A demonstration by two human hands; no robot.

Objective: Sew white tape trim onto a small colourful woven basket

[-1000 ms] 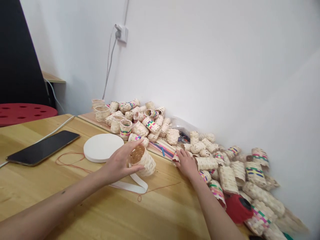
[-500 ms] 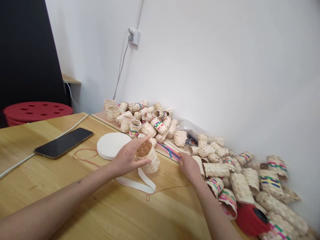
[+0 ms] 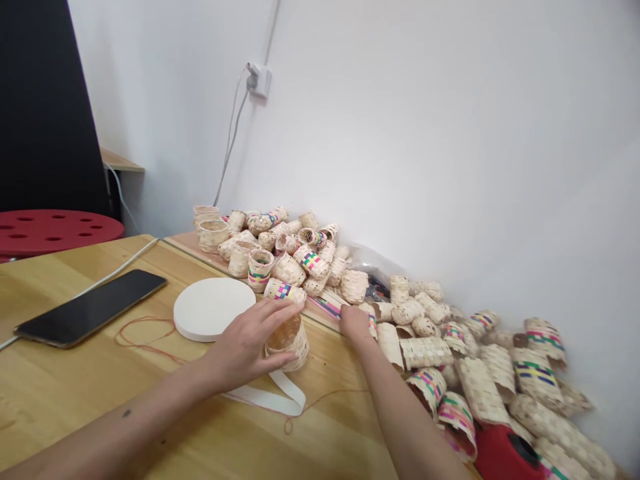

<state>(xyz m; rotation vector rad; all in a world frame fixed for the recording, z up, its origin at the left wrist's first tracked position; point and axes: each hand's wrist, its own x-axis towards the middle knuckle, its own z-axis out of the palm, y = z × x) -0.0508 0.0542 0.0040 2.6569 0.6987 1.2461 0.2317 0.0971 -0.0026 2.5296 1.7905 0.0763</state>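
My left hand (image 3: 247, 345) is wrapped around a small plain woven basket (image 3: 291, 342) that rests on the wooden table (image 3: 75, 380), its mouth turned up and toward me. A white strap (image 3: 273, 400) loops out from under it. My right hand (image 3: 356, 322) reaches to the near edge of a long pile of small woven baskets (image 3: 425, 333) along the wall, its fingers on the coloured strips (image 3: 327, 307) and a little basket there. What the right fingers grip is hidden by the hand.
A round white disc (image 3: 213, 308) lies left of the held basket. A black phone (image 3: 90, 308) with a white cable lies further left, beside a thin red thread (image 3: 145, 333). A red spool (image 3: 505, 457) sits at the pile's lower right. A red perforated stool (image 3: 50, 230) stands behind the table.
My left hand has turned the basket more upright and pulled it slightly toward me. My right hand has moved left along the pile's edge to the coloured strips.
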